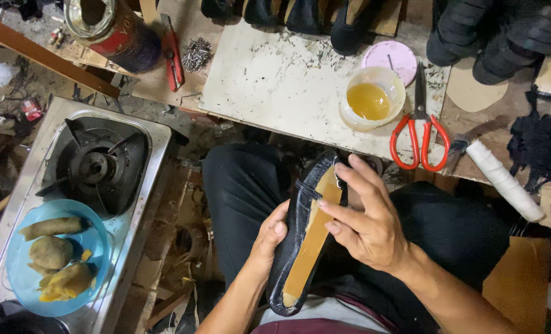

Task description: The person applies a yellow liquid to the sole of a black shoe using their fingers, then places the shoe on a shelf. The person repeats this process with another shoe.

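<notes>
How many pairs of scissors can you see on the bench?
1. The red-handled scissors lie on the workboard, right of the tub of yellow glue. A red tool near the tin can is not clearly scissors; clutter may hide more.

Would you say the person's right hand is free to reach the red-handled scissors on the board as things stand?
Probably yes: the right hand only presses its fingers on the tan insole, gripping nothing, and the red-handled scissors lie just beyond it with nothing between.

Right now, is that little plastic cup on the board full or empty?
Partly full: the clear plastic cup stands upright with yellow liquid covering its bottom, well below the rim.
</notes>
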Demonstrator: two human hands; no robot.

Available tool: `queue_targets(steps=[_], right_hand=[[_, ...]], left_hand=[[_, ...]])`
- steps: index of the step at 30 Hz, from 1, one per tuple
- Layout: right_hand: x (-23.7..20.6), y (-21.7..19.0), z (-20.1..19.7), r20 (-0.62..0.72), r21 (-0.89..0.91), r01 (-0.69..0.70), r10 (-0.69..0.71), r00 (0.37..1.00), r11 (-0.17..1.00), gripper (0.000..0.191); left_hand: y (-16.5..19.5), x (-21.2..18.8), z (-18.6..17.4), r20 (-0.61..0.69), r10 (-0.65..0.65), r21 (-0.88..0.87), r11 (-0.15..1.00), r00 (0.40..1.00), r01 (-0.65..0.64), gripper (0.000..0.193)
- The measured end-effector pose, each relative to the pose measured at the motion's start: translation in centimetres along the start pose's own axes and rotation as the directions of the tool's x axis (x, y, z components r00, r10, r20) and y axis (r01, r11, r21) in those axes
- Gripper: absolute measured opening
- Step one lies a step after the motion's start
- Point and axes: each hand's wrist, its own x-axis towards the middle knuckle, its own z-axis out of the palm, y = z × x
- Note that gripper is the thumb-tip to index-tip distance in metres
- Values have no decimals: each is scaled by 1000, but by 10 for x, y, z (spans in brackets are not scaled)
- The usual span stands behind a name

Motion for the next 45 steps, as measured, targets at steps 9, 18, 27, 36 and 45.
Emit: queue_targets(steps=[9, 18, 27, 36, 45], right_hand=[[-2, -2, 3, -18, -51, -5, 4, 1000, 999, 27], [-3, 0, 0, -18, -243, 57, -63, 998, 968, 35], [-9, -12, -4, 85, -220, 206, -192, 978, 953, 31], [0, -4, -8, -29, -278, 84, -96, 995, 957, 33], [-23, -16, 2, 110, 251, -321, 302, 947, 913, 59]], left_hand=[[-3, 1, -1, -37, -40, -5, 999, 999, 40, 87], [-15, 2, -6, -29, -21, 36, 999, 999, 22, 84], [-23, 0, -4, -53, -47, -32, 998, 998, 45, 79], [-19, 3, -4, 12, -3, 40, 999, 1000, 3, 77], [-22, 6, -5, -99, 163, 118, 982, 982, -151, 73]])
